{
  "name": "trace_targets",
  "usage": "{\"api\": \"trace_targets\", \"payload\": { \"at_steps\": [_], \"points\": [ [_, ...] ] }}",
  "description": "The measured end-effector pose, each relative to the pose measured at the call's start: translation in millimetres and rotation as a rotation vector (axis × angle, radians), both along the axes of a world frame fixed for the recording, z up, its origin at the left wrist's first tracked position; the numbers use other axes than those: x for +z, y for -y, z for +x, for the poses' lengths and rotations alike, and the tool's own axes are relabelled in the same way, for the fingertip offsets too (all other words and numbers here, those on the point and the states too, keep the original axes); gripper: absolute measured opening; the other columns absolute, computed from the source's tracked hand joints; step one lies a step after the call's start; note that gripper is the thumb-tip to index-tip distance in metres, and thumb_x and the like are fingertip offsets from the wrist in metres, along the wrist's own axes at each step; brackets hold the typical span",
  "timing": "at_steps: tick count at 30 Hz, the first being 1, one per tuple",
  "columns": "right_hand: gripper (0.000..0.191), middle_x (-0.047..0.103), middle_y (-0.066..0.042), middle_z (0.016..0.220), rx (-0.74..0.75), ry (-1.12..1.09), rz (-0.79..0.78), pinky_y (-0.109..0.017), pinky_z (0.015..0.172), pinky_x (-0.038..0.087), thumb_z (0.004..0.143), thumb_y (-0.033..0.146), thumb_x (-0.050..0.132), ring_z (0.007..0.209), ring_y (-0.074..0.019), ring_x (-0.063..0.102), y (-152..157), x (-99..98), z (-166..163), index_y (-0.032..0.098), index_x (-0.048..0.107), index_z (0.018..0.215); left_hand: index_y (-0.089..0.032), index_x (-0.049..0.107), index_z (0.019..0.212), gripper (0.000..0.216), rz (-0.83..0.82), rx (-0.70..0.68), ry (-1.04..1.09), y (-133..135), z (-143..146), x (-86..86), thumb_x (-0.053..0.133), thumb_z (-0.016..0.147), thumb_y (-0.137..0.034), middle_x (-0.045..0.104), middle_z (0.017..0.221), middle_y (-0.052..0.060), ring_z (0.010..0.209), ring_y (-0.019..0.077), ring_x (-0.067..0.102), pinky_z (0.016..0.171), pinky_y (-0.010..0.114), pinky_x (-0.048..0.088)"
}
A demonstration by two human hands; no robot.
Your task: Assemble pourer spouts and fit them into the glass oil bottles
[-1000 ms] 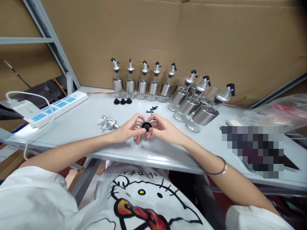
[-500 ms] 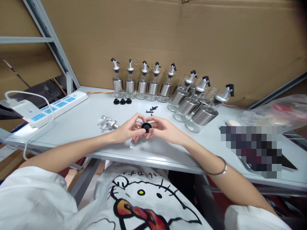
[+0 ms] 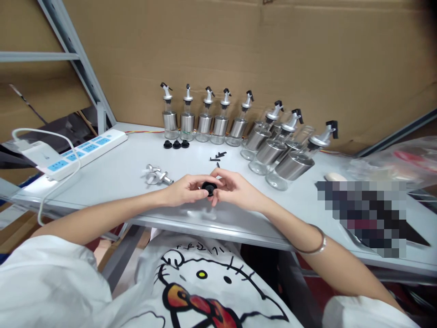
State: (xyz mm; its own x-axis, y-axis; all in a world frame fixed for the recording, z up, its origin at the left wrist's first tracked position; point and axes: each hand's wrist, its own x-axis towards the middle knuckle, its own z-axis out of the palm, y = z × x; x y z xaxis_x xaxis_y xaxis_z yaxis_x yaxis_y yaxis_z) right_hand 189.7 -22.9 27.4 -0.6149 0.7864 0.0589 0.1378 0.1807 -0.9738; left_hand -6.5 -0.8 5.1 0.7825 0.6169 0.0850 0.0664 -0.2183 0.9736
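Note:
Both hands meet over the near middle of the white table (image 3: 112, 175). My left hand (image 3: 184, 190) and my right hand (image 3: 232, 187) pinch a small round black stopper (image 3: 208, 187) between their fingertips, a little above the tabletop. Loose silver pourer spouts (image 3: 155, 174) lie just left of my left hand. Small black clips (image 3: 218, 156) lie beyond my hands.
A row of steel-sleeved glass oil bottles (image 3: 205, 123) with pourers stands at the back; more bottles (image 3: 283, 157) crowd the right. Three black stoppers (image 3: 176, 144) sit before the row. A white power strip (image 3: 82, 152) lies far left, a plastic bag (image 3: 399, 159) far right.
My left fingers have closed down over the black stopper, which sits slightly lower. The view shifted a little.

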Motion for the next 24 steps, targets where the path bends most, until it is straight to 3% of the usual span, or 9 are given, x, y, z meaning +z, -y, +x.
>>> {"api": "trace_targets", "payload": {
  "at_steps": [6,12,18,24],
  "points": [
    [0.014,0.064,0.002,0.067,-0.044,0.07,0.039,-0.026,0.06,0.051,0.07,0.02,0.057,0.058,-0.0144,0.067,2.6,2.6,-1.6,0.019,0.05,0.082,-0.012,0.061,0.112,0.043,0.104,-0.016,0.053,0.4,1.9,-0.2,0.061,0.082,-0.043,0.063,0.077,0.003,0.062,0.0093,0.046,0.057,0.02,0.035],
    [0.012,0.064,0.002,0.065,-0.054,0.062,0.03,-0.026,0.059,0.051,0.068,0.019,0.056,0.057,-0.0141,0.066,2.9,2.4,-3.1,0.019,0.049,0.079,-0.014,0.06,0.114,0.039,0.082,-0.053,0.071,0.5,1.6,0.9,0.059,0.082,-0.038,0.065,0.08,0.004,0.072,0.0139,0.055,0.064,0.023,0.041],
    [0.012,0.065,0.002,0.069,-0.048,0.077,0.058,-0.026,0.06,0.051,0.071,0.019,0.056,0.059,-0.0141,0.066,1.4,-1.1,-1.1,0.02,0.049,0.08,-0.015,0.061,0.111,0.036,0.096,0.008,0.038,1.0,3.5,-0.9,0.06,0.079,-0.032,0.065,0.077,0.003,0.063,0.0112,0.051,0.057,0.02,0.037],
    [0.012,0.065,0.003,0.067,-0.069,0.155,0.134,-0.026,0.063,0.051,0.072,0.016,0.054,0.061,-0.0152,0.068,5.9,2.0,-2.3,0.02,0.048,0.081,-0.014,0.063,0.108,0.033,0.148,-0.02,0.016,1.0,2.4,0.6,0.055,0.077,-0.026,0.065,0.074,0.002,0.052,0.007,0.041,0.05,0.017,0.03]
  ]
}}
